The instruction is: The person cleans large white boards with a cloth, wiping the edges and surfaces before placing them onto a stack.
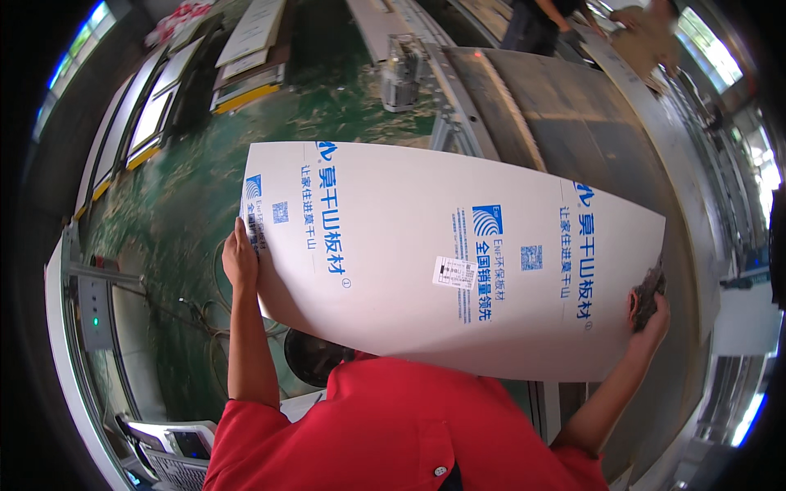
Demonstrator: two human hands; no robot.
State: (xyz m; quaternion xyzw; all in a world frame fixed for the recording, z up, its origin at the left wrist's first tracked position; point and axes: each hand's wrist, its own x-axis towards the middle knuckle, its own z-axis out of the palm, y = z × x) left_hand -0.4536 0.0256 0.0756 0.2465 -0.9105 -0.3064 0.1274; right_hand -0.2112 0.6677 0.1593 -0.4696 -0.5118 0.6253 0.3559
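Observation:
A large white board (393,237), printed in blue with a small white label (455,272) stuck on it, is held up in front of my chest. Its left edge is gripped by my left hand (238,260), fingers wrapped behind it. At the opposite end my right hand (653,321) closes on the lower right edge, with a crumpled dark grey rag (648,299) bunched between palm and board. The fingers behind the board are hidden on both sides.
Behind the board runs a long brown machine bed (565,106) with a metal motor (401,74) beside it. Two people stand at its far end. Stacked panels (250,41) lie at the far left. A control box (95,319) and loose cables (209,327) are at my left.

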